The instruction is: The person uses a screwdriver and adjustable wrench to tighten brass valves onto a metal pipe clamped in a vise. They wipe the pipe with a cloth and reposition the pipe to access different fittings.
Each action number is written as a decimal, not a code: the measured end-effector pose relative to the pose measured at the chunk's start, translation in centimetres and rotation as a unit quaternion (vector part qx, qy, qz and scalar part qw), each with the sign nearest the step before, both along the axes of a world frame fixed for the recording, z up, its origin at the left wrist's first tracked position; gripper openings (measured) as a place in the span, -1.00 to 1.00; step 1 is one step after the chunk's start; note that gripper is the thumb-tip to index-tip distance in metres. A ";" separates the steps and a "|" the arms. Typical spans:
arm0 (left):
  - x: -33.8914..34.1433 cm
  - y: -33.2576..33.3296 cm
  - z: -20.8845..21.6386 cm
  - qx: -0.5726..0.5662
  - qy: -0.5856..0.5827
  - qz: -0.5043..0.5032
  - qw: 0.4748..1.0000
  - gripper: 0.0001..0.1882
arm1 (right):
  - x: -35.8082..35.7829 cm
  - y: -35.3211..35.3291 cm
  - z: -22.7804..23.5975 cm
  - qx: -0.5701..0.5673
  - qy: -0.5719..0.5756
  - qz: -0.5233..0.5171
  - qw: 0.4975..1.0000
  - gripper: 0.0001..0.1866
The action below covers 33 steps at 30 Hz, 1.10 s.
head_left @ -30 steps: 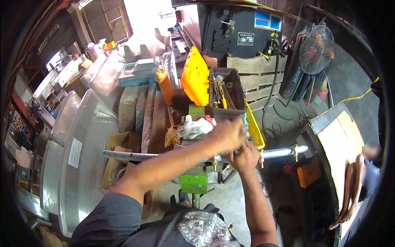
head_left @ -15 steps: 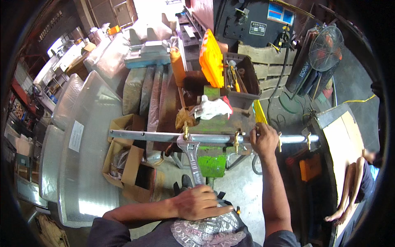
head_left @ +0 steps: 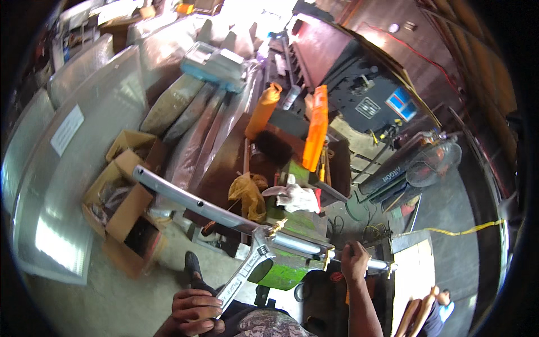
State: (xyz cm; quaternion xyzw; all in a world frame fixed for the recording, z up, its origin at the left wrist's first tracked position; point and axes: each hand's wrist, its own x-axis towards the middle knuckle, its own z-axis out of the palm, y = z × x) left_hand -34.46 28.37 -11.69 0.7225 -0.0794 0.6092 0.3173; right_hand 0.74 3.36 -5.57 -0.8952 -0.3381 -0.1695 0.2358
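My left hand is closed around the handle of a silver adjustable wrench. The wrench's head sits at a brass fitting on a long metal pipe. That pipe lies across a green-painted metal stand. Further right, my right hand is closed on the pipe, beside another brass fitting. A third brass fitting shows near the pipe's right end. What lies inside my right fingers is hidden.
Behind the pipe lie a white glove and a crumpled brown bag. An orange case lid stands by a dark toolbox. Open cardboard boxes are on the left floor. Another person's legs show at lower right.
The view has tilted, so the pipe now slants down to the right. The wrench handle has swung leftward, and my left fingers now wrap it. My right hand stays on the pipe.
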 end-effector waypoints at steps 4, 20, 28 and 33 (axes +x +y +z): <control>2.0 1.1 -1.2 -0.110 -0.109 0.220 0.963 -0.53 | 0.1 1.0 -0.2 -0.017 0.072 0.008 0.997 -0.82; 9.7 20.0 3.4 -0.383 0.151 0.301 0.860 -0.67 | -0.2 1.7 -1.1 -0.037 -0.002 0.001 0.999 -0.80; 27.3 22.6 8.7 -0.374 0.382 0.049 0.843 -0.76 | 0.2 1.8 -1.5 0.037 -0.019 0.006 0.999 -0.80; 39.0 15.9 10.2 -0.192 0.525 0.034 0.828 -0.74 | 0.3 2.7 -1.6 0.078 -0.050 -0.037 0.995 -0.86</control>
